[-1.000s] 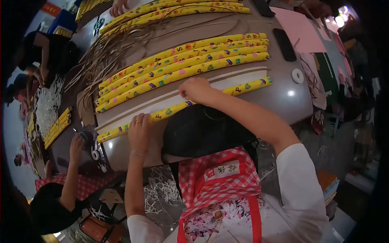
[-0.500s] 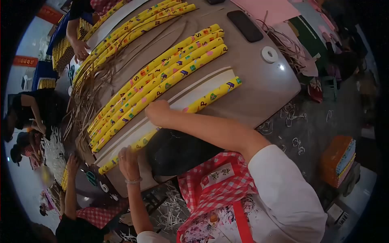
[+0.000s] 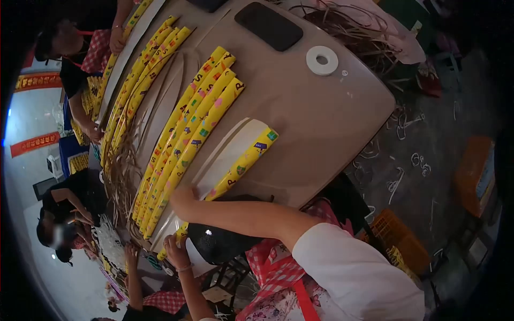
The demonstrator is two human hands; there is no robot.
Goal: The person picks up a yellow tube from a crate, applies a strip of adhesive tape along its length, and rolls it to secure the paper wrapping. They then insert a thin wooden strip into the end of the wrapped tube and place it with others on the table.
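Yellow patterned paper wraps the long tube nearest the person, which lies on a white sheet at the near edge of the grey-brown table; its print carries small coloured marks and dark letters, of which a "P" can be read. The right hand presses closed, knuckles up, on the tube's middle, while the left hand, with a bracelet at the wrist, rests on the tube's near end; the two hands are well apart along its length. A black rounded bag sits against the table edge between the forearms and hides part of the tube. Just beyond the white sheet lie four more yellow printed tubes side by side, showing letters such as "S", "P" and "R". Brown paper strips litter the table to their left. Farther off are a white tape ring, a black phone, and another bundle of yellow tubes where other people's hands work.
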